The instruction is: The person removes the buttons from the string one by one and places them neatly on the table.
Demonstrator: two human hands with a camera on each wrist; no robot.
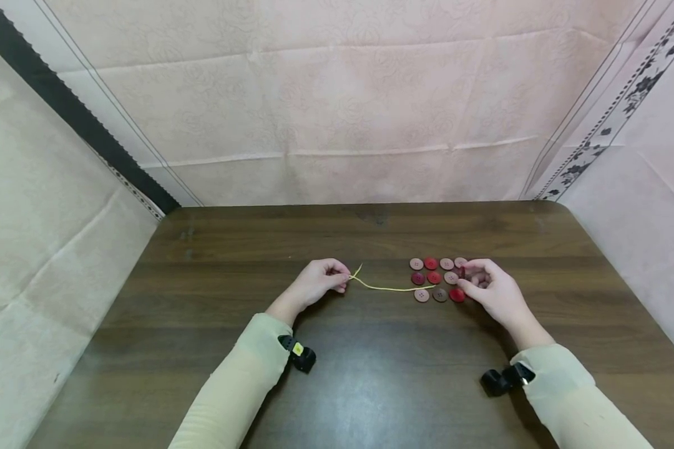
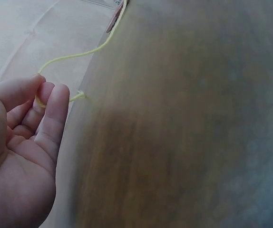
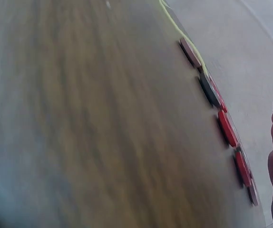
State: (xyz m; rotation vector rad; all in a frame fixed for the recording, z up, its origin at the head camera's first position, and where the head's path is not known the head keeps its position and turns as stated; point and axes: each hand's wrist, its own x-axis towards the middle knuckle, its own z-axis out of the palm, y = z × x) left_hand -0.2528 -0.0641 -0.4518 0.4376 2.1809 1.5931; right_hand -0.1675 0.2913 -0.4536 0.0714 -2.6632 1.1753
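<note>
My left hand [image 1: 322, 280] pinches a thin yellow string [image 1: 384, 288] between thumb and fingers. One short end sticks up past the fingertips, and the long part runs right to the buttons. In the left wrist view the string [image 2: 74, 55] bends round the fingertips of the left hand [image 2: 24, 142]. At the right, my right hand [image 1: 494, 293] pinches a dark red button [image 1: 462, 272] on edge between thumb and fingers. Several round buttons in pink, red, maroon and brown lie in rows beside it, among them a red button [image 1: 457, 295] and a brown button [image 1: 440, 295]. The string's far end lies over these rows.
The buttons and both hands are on or over a dark wooden table [image 1: 247, 249]. Pale patterned cloth [image 1: 337, 100] hangs behind it and at both sides. Each wrist wears a small black camera, one [image 1: 302, 357] on the left and one [image 1: 497, 381] on the right.
</note>
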